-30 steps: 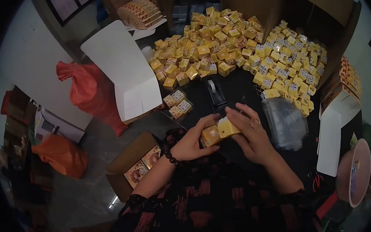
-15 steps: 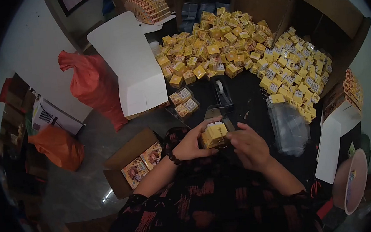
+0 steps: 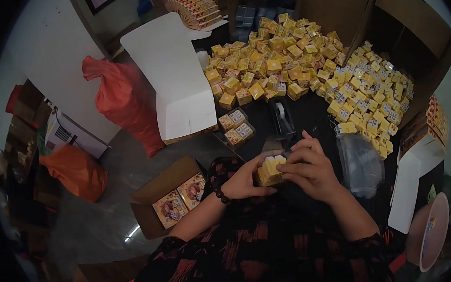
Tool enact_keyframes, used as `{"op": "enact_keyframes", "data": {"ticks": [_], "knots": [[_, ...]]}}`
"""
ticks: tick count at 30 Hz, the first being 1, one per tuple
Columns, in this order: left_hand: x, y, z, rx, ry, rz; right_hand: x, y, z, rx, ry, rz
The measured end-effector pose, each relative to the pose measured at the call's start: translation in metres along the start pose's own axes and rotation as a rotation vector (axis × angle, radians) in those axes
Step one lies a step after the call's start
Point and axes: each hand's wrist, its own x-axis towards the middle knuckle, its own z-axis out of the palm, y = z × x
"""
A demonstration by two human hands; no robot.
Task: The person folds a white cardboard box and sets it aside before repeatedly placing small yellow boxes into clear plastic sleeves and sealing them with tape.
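Note:
My left hand (image 3: 243,182) is wrapped round a clear plastic box packed with small yellow and white blocks (image 3: 271,170), held in front of my body. Against the right side of those blocks, the bent fingers of my right hand (image 3: 311,170) pinch at a yellow block near the top. A clear flap stands up behind the packed blocks. Just beyond my hands is a black tape dispenser (image 3: 283,119). Two filled clear boxes (image 3: 236,126) rest to its left on the dark table.
Yellow cartons (image 3: 272,63) lie heaped at the back, beside piled yellow-white blocks (image 3: 367,95). Nested clear plastic boxes (image 3: 361,165) lie right. A white-lined display box (image 3: 186,115) stands left, above an open cardboard box (image 3: 152,221). A pink basin (image 3: 429,233) sits lower right.
My right hand has closed in on the blocks, its fingers now touching them. Both hands and the held box appear slightly further right as the camera view has shifted.

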Motion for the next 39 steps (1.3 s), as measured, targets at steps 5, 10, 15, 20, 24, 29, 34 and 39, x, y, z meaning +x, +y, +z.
{"op": "enact_keyframes", "data": {"ticks": [5,10,15,20,24,29,34,39], "knots": [[-0.002,-0.012,0.006,-0.402,-0.006,0.049,-0.011,-0.007,0.028,0.864,0.319,0.504],[0.000,-0.015,-0.002,-0.512,-0.017,-0.228,-0.028,0.012,0.045,0.641,0.200,0.345],[-0.010,-0.027,-0.009,-0.781,-0.151,-0.354,-0.037,0.007,0.052,0.831,0.121,0.384],[-0.007,-0.032,-0.011,-0.699,-0.048,-0.462,-0.035,0.004,0.053,0.744,0.125,0.449],[-0.007,-0.043,-0.013,-0.711,-0.043,-0.418,-0.029,-0.002,0.053,0.900,0.138,0.559],[-0.009,-0.011,-0.002,-0.781,-0.002,-0.279,-0.034,0.010,0.060,0.395,0.169,0.263],[-0.003,-0.008,0.003,-0.411,-0.041,-0.222,-0.030,0.013,0.049,0.583,0.130,0.260],[0.001,-0.006,0.008,-0.205,0.065,-0.219,-0.023,0.005,0.043,0.776,0.126,0.585]]}}
